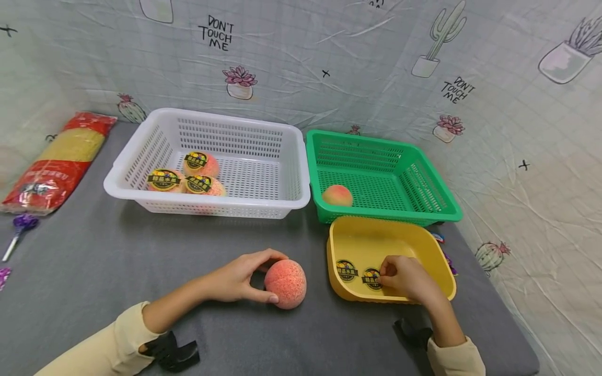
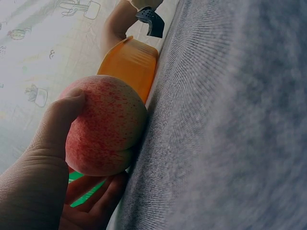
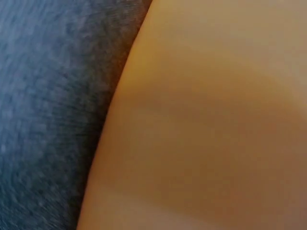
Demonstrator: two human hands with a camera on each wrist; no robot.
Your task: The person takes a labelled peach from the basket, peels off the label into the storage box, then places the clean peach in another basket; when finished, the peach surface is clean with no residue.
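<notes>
My left hand [image 1: 239, 278] grips a pink peach [image 1: 288, 284] that rests on the grey cloth, thumb on the near side and fingers curled behind it. In the left wrist view, the thumb presses on the speckled peach [image 2: 105, 127]. Inside the yellow basin [image 1: 378, 235], my right hand [image 1: 410, 278] pinches the right edge of a round black fruit sticker [image 1: 370, 279]. A second such sticker [image 1: 346, 270] lies to its left in the basin. The right wrist view holds only the blurred basin wall [image 3: 201, 124] and cloth; the fingers are out of sight there.
Behind, a white basket [image 1: 254, 177] holds several peaches [image 1: 201, 164] bearing stickers. Beside it, a green basket [image 1: 376, 183] contains a plain peach [image 1: 337, 195]. A red and yellow packet [image 1: 61, 162] and a purple lollipop [image 1: 24, 223] lie at left.
</notes>
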